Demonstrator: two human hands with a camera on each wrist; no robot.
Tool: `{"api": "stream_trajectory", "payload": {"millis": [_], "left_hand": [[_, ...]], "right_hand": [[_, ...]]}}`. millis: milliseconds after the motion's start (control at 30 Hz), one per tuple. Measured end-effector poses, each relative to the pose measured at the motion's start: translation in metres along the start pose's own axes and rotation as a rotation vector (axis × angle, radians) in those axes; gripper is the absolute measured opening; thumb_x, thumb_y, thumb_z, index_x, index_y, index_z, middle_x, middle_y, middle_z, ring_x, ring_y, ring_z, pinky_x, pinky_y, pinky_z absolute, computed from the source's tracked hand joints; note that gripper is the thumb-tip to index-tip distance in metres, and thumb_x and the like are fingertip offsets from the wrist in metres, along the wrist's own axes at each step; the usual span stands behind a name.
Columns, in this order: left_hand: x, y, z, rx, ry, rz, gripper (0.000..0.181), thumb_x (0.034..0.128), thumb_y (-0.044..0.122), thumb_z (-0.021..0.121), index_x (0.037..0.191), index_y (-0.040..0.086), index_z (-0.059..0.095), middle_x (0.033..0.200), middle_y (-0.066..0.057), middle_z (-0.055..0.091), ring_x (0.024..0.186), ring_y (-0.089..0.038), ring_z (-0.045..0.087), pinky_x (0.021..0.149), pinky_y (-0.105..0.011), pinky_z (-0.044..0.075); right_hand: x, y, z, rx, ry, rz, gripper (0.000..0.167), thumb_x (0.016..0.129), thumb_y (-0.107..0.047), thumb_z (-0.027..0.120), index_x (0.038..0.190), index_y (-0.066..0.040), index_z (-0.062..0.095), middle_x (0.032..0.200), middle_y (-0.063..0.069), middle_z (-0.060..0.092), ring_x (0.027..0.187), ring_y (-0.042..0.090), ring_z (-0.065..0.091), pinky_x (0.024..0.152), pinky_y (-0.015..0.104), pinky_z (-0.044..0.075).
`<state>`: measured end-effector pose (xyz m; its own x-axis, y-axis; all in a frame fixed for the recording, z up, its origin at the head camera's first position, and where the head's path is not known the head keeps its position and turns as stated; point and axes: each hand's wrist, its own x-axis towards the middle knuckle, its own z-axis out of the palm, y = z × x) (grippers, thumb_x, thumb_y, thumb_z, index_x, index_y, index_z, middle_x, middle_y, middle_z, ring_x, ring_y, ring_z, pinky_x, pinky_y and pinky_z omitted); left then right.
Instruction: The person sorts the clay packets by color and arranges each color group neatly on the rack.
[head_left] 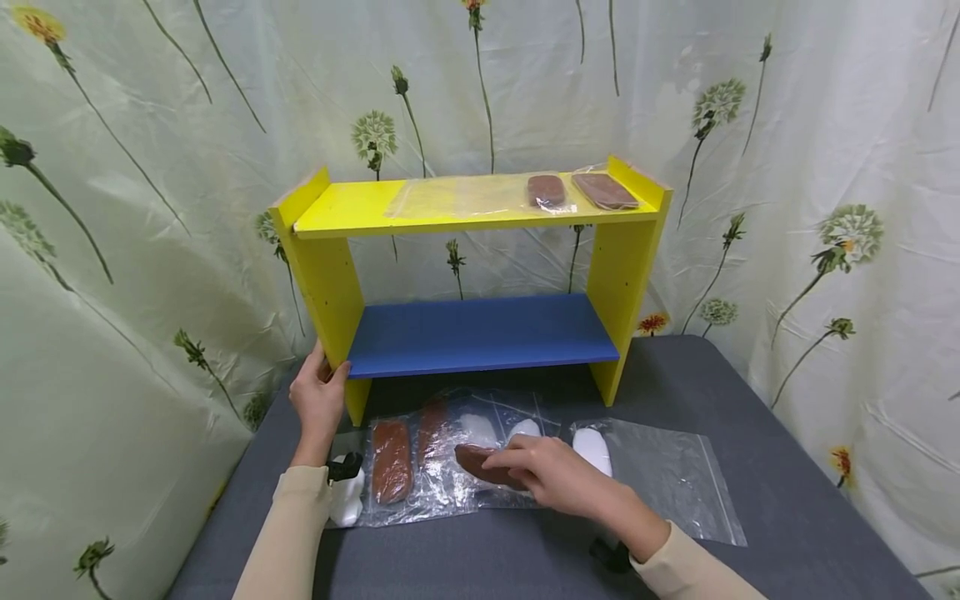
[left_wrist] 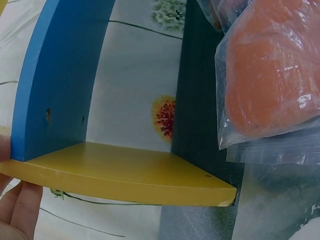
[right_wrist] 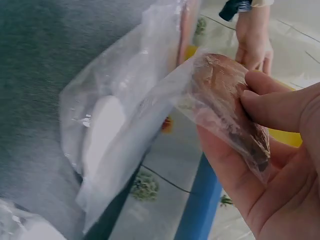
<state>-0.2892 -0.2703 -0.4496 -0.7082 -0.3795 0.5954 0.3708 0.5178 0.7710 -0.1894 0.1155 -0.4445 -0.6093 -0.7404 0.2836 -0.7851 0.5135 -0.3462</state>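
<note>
My left hand (head_left: 318, 402) grips the yellow side panel (head_left: 324, 287) of a small shelf unit, at the level of its blue shelf (head_left: 480, 333). In the left wrist view the fingers (left_wrist: 27, 207) lie against that panel's outer face. Over the bags on the table, my right hand (head_left: 562, 477) pinches a flat, oblong brown piece (head_left: 476, 463) in a clear plastic bag. Seen from the right wrist, the thumb presses on the bagged brown piece (right_wrist: 220, 75) with fingers beneath it. A clear bag with a white piece (right_wrist: 102, 127) hangs beside it, partly folded.
Several clear bags lie before the unit: one with a brown slab (head_left: 392, 462), others with white pieces (head_left: 592, 450). On the yellow top shelf (head_left: 352, 204) rest two bagged brown pieces (head_left: 546, 191). A flowered curtain (head_left: 810, 125) hangs behind the dark table (head_left: 795, 467).
</note>
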Motion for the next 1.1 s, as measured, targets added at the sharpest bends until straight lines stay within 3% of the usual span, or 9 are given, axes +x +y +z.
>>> {"api": "stream_trajectory", "payload": {"millis": [267,500,800,1100], "left_hand": [[0.0,-0.002,-0.001,0.016,0.004,-0.002,0.069,0.092,0.008,0.074,0.147,0.042,0.05,0.13,-0.008,0.064,0.114,-0.03,0.066,0.088,-0.041,0.055],[0.001,-0.001,-0.001,0.008,0.0,0.002,0.069,0.092,0.008,0.074,0.147,0.042,0.05,0.131,-0.008,0.064,0.114,-0.03,0.066,0.088,-0.039,0.055],[0.0,0.0,-0.001,0.008,0.007,0.002,0.069,0.0917,0.007,0.074,0.148,0.04,0.05,0.133,-0.008,0.063,0.114,-0.03,0.066,0.088,-0.039,0.055],[0.0,0.0,0.0,0.006,0.003,-0.002,0.07,0.0919,0.005,0.073,0.147,0.042,0.049,0.133,-0.008,0.063,0.115,-0.03,0.065,0.088,-0.039,0.055]], "right_hand": [[0.01,-0.011,-0.022,-0.067,0.057,-0.034,0.043,0.094,-0.005,0.07,0.128,-0.031,0.07,0.1,-0.011,0.064,0.073,0.002,0.052,0.06,0.019,0.045],[0.024,-0.016,-0.043,-0.122,0.17,-0.133,0.041,0.092,-0.008,0.074,0.127,-0.03,0.072,0.107,-0.011,0.068,0.083,0.005,0.056,0.062,0.017,0.045],[0.043,-0.022,-0.063,-0.074,0.242,-0.192,0.04,0.093,-0.006,0.072,0.128,-0.026,0.071,0.111,-0.008,0.067,0.084,0.005,0.056,0.066,0.02,0.047],[0.058,-0.028,-0.085,-0.055,0.277,-0.23,0.041,0.093,-0.002,0.071,0.128,-0.024,0.071,0.112,-0.007,0.066,0.079,0.003,0.054,0.061,0.019,0.045]]}}
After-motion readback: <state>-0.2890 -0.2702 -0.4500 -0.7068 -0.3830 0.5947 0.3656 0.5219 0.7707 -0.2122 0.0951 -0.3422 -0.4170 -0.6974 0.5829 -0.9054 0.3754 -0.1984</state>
